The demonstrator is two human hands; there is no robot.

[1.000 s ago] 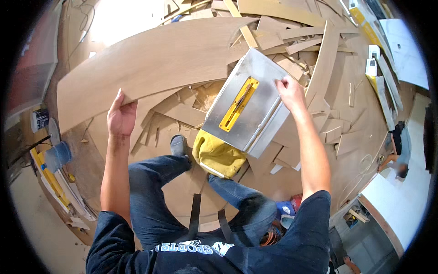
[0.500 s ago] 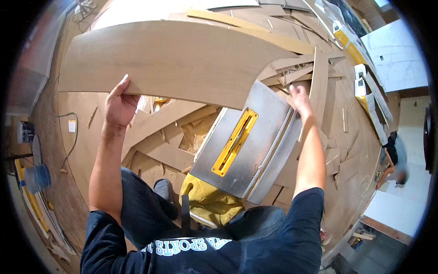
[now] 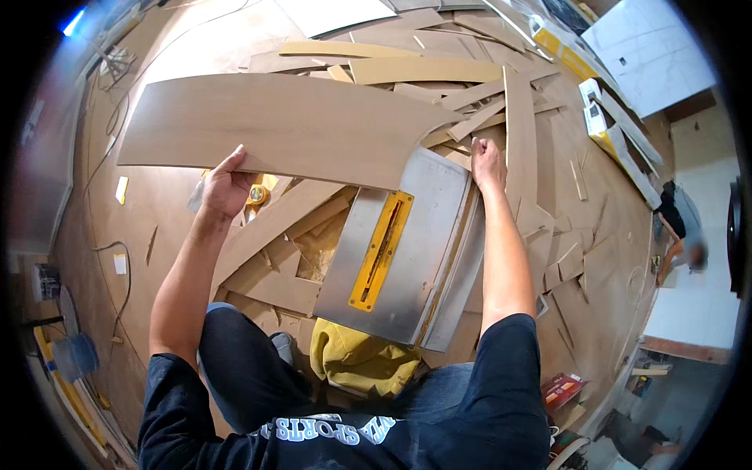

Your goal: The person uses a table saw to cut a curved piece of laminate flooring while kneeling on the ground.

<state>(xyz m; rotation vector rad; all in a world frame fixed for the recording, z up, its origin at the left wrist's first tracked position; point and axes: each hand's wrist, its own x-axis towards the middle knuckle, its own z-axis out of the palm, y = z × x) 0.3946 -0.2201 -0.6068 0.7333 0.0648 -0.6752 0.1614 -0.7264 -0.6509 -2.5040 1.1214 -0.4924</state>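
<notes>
Left hand (image 3: 226,193) grips the long brown curved wooden panel (image 3: 274,125) at upper left, which I judge stiff, best held edgewise.

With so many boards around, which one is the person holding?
The wide brown board with the concave right end: the left hand grips its near edge, while the pale strips beyond it lie untouched.

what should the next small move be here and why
Probably bring the right hand over to steady the right end of the brown board. Only the left hand grips the board, at its near edge, and that right end reaches over the metal table by the yellow slotted plate, while the right hand is off the board.
</notes>
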